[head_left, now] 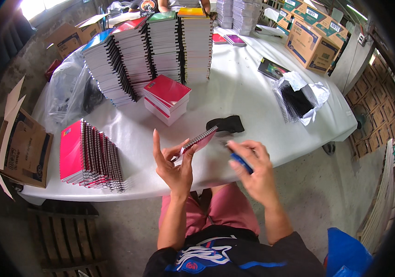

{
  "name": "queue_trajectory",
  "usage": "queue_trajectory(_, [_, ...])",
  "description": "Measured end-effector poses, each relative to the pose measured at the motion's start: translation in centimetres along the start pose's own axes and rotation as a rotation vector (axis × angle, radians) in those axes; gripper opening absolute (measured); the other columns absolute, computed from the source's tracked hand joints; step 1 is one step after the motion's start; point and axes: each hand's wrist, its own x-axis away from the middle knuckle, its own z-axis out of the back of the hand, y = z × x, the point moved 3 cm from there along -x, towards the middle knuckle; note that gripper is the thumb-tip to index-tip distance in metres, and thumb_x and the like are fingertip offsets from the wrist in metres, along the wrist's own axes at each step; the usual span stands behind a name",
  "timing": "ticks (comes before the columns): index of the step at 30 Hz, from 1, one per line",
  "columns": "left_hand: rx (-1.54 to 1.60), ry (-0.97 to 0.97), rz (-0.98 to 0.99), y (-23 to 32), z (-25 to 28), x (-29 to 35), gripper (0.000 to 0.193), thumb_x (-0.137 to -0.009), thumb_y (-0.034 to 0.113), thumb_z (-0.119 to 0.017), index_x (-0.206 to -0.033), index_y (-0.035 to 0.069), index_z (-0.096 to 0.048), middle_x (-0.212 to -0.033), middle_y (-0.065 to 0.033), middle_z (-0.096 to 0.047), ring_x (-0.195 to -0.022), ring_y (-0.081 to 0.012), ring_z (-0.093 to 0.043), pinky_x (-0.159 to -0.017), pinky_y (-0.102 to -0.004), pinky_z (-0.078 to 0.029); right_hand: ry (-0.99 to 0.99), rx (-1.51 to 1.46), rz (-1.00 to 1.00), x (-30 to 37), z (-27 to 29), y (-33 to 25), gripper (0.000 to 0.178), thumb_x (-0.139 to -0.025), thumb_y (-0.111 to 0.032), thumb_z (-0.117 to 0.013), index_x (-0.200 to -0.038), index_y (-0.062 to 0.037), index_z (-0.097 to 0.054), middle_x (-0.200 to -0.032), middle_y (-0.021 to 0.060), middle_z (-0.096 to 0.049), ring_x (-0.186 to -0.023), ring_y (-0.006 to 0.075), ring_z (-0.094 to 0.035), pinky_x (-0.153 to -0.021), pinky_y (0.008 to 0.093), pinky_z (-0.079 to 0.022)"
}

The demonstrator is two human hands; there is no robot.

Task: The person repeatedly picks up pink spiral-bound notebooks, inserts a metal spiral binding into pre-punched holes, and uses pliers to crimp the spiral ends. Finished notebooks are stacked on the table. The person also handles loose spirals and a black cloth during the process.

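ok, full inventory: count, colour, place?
table: one, white, centre
tall book stacks: four, blue/red/green/yellow tops, table rear
short book stack: one, red-topped, before those
coiled notebook pile: one, red, table left
crumpled wrapper: one, white, table right
dark item: one, black, mid-table
cartons: several, brown, both sides
plastic bag: one, clear, table left
held notebook: one, red, centre
tool: one, blue, centre-right
left grip: one, bare, on notebook
right grip: one, bare, on tool

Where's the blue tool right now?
In the head view, the blue tool is in the right hand, to the right of the pink spiral notebook in the left hand.
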Motion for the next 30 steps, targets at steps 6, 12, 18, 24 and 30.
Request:
queue_trajectory(6, [-0.059,0.026,-0.156,1.4,0.2,-0.1,0.086,-0.073,0.001,-0.075,-0.142,0.001,-0.024,-0.078,-0.0059,-0.066,-0.076,-0.0117,-0.062,-0.064,-0.0226,-0.047,-0.036,0.121,0.143,-1.0,-1.5,-3.2,0.035,-0.086,-0.033,-0.060,-0.120,-0.0223,-0.061,-0.108,0.0072,-0.053,-0.102,0.0240,-0.049,-0.093,0.0415,-0.031])
queue_trajectory(12, [-0.108,0.043,-0.238,1.7,0.3,0.1,0.087,-0.071,-0.005,-0.074,-0.142,0.003,-0.024,-0.075,-0.0024,-0.063,-0.074,-0.0091,-0.059,-0.063,-0.0206,-0.044,-0.163,0.100,0.117,-0.9,-2.1,-3.3,0.035,-0.089,-0.034,-0.057,-0.121,-0.0193,-0.059,-0.103,0.0057,-0.055,-0.095,0.0214,-0.053,-0.085,0.0395,-0.038])
queue_trajectory(18, [0.060,0.045,-0.192,0.8,0.2,0.8,0.081,-0.072,-0.010,-0.072,-0.139,0.002,-0.030,-0.081,-0.0048,-0.059,-0.081,-0.0125,-0.061,-0.066,-0.0227,-0.048,-0.620,-1.126,-0.526,0.0,-4.4,-1.1,0.036,-0.097,-0.030,-0.047,-0.123,-0.0072,-0.054,-0.089,0.0032,-0.059,-0.069,0.0123,-0.059,-0.062,0.0265,-0.046])
queue_trajectory(24, [0.121,0.249,-0.090,-0.1,0.9,-0.3,0.049,-0.075,-0.003,-0.074,-0.117,0.002,-0.049,-0.084,-0.0023,-0.055,-0.074,-0.0078,-0.054,-0.068,-0.0178,-0.042,-0.185,-0.079,-0.021,-0.9,-4.1,2.5,0.040,-0.091,-0.030,-0.053,-0.127,-0.0139,-0.050,-0.104,0.0129,-0.057,-0.099,0.0273,-0.056,-0.081,0.0400,-0.044])
queue_trajectory(30, [0.342,0.231,0.173,0.7,2.0,-1.5,0.019,-0.088,0.008,-0.063,-0.106,0.000,-0.060,-0.086,0.0023,-0.054,-0.072,-0.0035,-0.047,-0.066,-0.0168,-0.040,-0.053,0.835,-0.262,0.0,-3.0,10.6,0.047,-0.089,-0.039,-0.055,-0.130,-0.0168,-0.048,-0.126,0.0169,-0.047,-0.121,0.0331,-0.042,-0.103,0.0459,-0.029])
